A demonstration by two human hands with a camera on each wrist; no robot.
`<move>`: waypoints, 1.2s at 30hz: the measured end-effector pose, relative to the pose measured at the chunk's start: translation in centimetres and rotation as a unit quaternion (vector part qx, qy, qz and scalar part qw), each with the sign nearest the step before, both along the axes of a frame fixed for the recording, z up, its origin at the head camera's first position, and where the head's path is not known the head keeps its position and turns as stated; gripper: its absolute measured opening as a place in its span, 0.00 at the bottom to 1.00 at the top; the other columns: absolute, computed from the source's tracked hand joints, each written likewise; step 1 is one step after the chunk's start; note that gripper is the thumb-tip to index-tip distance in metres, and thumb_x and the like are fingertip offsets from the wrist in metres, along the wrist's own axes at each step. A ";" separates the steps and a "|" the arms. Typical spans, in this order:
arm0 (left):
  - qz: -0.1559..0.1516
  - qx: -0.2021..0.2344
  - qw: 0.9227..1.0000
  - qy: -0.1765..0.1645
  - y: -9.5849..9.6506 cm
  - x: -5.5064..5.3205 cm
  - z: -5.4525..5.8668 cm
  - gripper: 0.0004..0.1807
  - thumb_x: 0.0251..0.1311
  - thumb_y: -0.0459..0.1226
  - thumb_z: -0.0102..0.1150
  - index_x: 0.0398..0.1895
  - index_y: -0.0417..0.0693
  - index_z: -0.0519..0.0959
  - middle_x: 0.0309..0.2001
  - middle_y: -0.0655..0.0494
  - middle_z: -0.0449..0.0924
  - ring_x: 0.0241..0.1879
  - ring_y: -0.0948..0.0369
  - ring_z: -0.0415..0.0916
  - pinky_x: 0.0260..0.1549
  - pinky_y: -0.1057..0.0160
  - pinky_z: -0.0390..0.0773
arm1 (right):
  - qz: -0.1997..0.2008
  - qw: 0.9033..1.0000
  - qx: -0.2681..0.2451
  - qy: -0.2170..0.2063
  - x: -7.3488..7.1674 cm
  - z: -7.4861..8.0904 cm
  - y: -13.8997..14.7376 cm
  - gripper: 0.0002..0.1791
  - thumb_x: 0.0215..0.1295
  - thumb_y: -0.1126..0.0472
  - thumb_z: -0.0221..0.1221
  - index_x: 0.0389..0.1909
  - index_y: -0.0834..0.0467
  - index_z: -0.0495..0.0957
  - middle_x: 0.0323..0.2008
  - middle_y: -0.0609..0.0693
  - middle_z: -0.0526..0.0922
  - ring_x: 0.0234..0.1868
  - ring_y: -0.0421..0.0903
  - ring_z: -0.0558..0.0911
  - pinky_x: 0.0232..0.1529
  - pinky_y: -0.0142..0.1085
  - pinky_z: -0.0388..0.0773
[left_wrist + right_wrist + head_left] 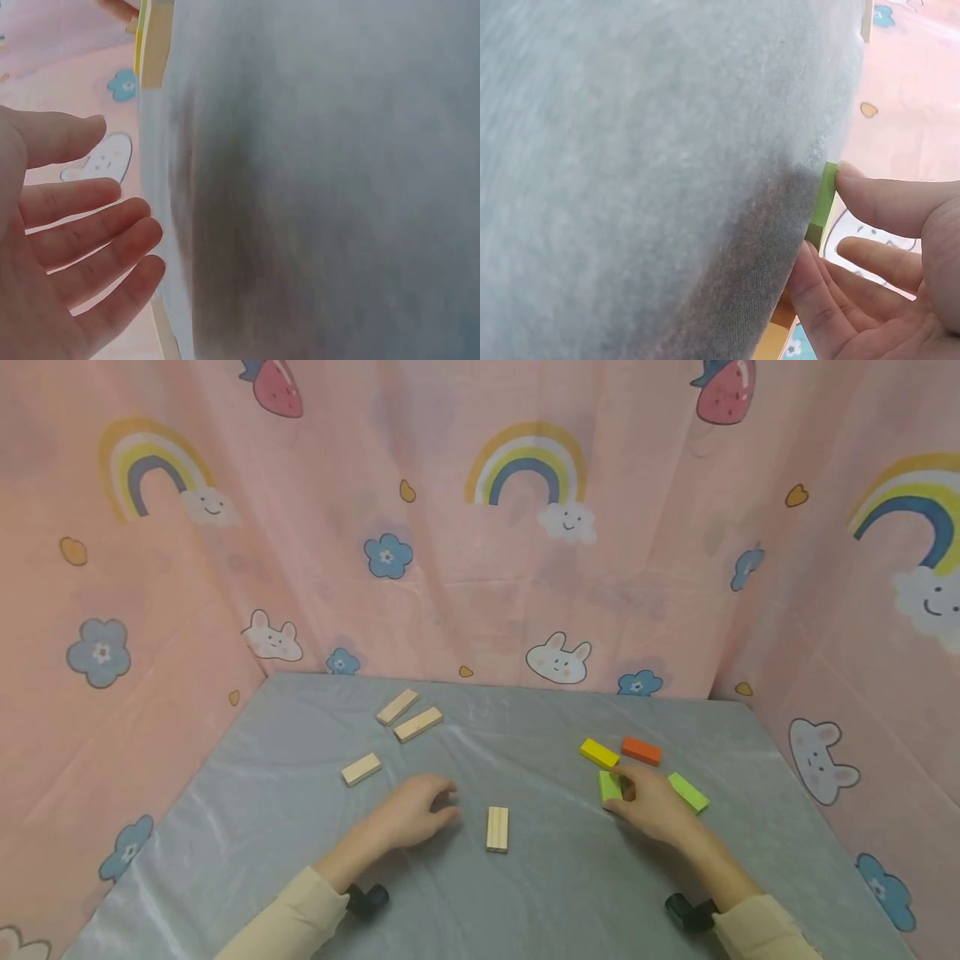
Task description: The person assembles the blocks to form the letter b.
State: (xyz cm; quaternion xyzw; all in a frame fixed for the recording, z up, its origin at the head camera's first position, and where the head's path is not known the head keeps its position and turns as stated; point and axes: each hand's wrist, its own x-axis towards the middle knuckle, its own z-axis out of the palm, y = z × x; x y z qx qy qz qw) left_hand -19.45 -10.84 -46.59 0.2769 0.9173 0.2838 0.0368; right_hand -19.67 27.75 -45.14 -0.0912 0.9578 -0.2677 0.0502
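Note:
In the head view my right hand is at a light green block on the cloth. Thumb and a fingertip pinch this block at its two ends, as the right wrist view shows. My left hand hovers low over the cloth, fingers loosely bent and apart, holding nothing. Just right of it lies a plain wooden piece with a line along its length. A yellow block and an orange block lie beyond my right hand, and a second green block beside it.
Three more plain wooden blocks lie at the left: one nearer and two farther back, a slanted one and its neighbour. Grey cloth covers the table. A pink patterned curtain stands around its back and sides.

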 end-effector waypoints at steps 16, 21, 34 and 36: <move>0.069 -0.026 0.993 0.090 -4.0 -1.2 1.7 0.16 0.68 0.38 0.65 0.55 0.39 0.83 0.52 0.45 0.84 0.52 0.49 0.81 0.51 0.46 0.80 | 0.000 1.000 0.006 -0.003 -0.2 0.0 0.1 0.31 0.61 0.58 0.71 0.59 0.73 0.76 0.39 0.55 0.82 0.36 0.48 0.78 0.37 0.44 0.80; 0.089 -0.053 0.988 0.114 -5.5 -2.1 1.2 0.17 0.66 0.37 0.67 0.54 0.38 0.83 0.50 0.45 0.83 0.52 0.48 0.80 0.52 0.46 0.80 | 0.003 1.000 0.008 0.001 -0.2 -0.1 0.2 0.31 0.61 0.58 0.71 0.59 0.73 0.76 0.38 0.54 0.81 0.36 0.48 0.77 0.37 0.44 0.80; 0.138 -0.007 0.987 0.080 -9.9 -3.7 0.1 0.15 0.69 0.36 0.63 0.54 0.36 0.83 0.51 0.41 0.81 0.54 0.43 0.78 0.54 0.40 0.77 | 0.004 1.000 0.011 0.001 -0.3 -0.2 0.2 0.31 0.60 0.58 0.72 0.58 0.72 0.76 0.40 0.55 0.82 0.37 0.49 0.78 0.38 0.46 0.81; 0.145 -0.010 0.987 0.069 -10.3 -3.8 -0.1 0.16 0.69 0.37 0.62 0.54 0.36 0.83 0.51 0.42 0.81 0.53 0.43 0.78 0.53 0.40 0.77 | 0.003 1.000 0.011 0.001 -0.3 -0.2 0.2 0.31 0.60 0.57 0.72 0.58 0.72 0.76 0.40 0.56 0.82 0.37 0.49 0.78 0.38 0.46 0.81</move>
